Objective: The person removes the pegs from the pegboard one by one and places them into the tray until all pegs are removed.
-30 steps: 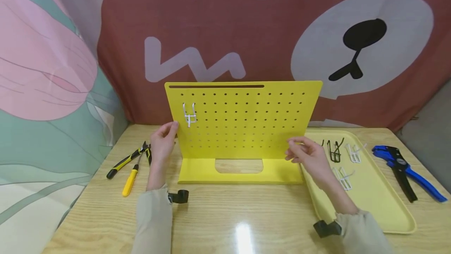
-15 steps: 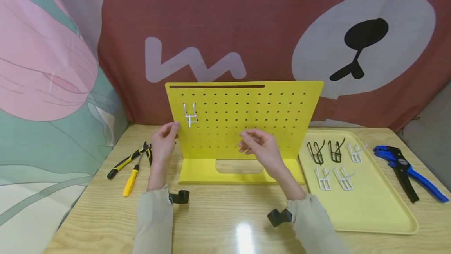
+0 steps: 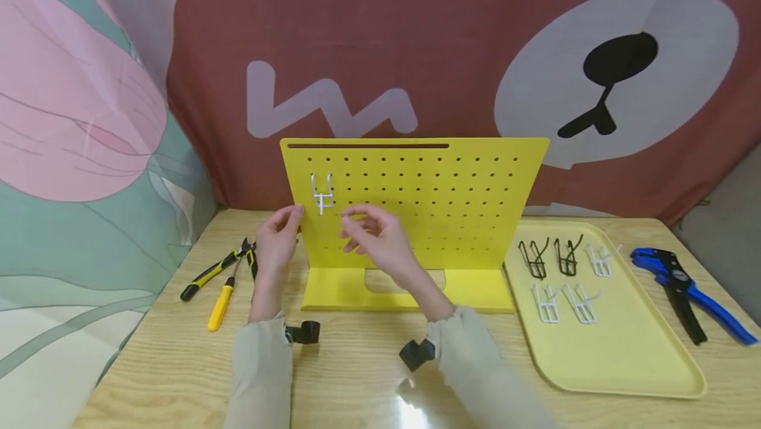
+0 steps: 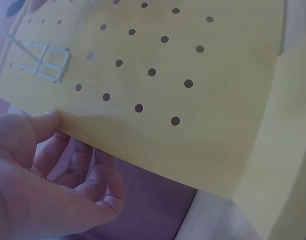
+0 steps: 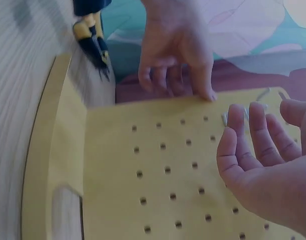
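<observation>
A yellow pegboard [image 3: 416, 184] stands upright on its own base. On its upper left hangs a white wire hook [image 3: 322, 195], also visible in the left wrist view as a hook [image 4: 45, 61]. My left hand [image 3: 277, 241] pinches the board's left edge; the left wrist view has the thumb [image 4: 48, 125] on the front face and the fingers at the back. My right hand [image 3: 380, 237] is in front of the board, just right of and below the hook, fingers loosely bent and holding nothing. In the right wrist view its fingers partly cover the hook.
Right of the board lies a pale yellow tray [image 3: 618, 363] holding black hooks [image 3: 567, 258] and white hooks [image 3: 547, 303]. Blue-handled pliers [image 3: 684, 283] lie beyond it. Black-yellow pliers [image 3: 215, 275] and a yellow-handled screwdriver [image 3: 220, 307] lie at left. A printed curtain [image 3: 446, 59] hangs behind.
My right hand has moved left from beside the tray, across the board's front, to near the hanging hook. The left hand has stayed at the board's edge.
</observation>
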`<state>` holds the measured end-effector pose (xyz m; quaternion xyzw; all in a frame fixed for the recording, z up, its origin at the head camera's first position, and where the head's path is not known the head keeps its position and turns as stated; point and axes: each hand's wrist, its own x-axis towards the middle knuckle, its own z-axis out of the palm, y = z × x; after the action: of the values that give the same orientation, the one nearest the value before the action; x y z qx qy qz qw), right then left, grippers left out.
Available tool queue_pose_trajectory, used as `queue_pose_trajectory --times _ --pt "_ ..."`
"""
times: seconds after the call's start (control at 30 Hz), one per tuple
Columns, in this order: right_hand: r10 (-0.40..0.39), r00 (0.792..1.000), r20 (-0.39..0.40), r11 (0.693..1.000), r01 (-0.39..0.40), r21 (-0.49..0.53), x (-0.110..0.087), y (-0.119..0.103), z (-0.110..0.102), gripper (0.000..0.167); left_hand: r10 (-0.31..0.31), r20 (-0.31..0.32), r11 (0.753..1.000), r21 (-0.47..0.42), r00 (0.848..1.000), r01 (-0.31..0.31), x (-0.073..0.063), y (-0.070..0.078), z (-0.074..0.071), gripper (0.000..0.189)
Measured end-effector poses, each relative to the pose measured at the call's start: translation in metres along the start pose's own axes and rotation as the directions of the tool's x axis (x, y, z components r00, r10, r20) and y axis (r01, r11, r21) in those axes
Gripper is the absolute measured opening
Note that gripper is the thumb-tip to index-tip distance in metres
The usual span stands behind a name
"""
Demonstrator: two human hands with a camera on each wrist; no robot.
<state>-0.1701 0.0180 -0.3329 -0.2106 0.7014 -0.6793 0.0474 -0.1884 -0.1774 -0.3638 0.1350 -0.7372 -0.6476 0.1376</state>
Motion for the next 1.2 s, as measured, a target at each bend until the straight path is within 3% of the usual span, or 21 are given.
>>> queue_pose_trajectory --times 0.4,0.73,1.2 --pt "-0.043 0.999 -0.012 0.998 0.043 0.035 0.016 -0.006 0.028 0.028 0.013 -0.006 1.000 0.013 1.000 -0.013 0.001 0.001 0.001 0.043" --pt "-0.021 0.999 -0.040 1.000 0.021 0.019 0.021 -0.009 0.032 0.028 -0.014 0.007 1.000 0.009 1.000 0.014 0.000 0.002 0.000 0.045" --pt "0.002 1.000 0.010 1.000 -0.002 0.002 0.017 -0.004 0.032 0.027 -0.012 -0.002 1.000 0.018 1.000 0.012 0.001 0.001 0.000 0.042"
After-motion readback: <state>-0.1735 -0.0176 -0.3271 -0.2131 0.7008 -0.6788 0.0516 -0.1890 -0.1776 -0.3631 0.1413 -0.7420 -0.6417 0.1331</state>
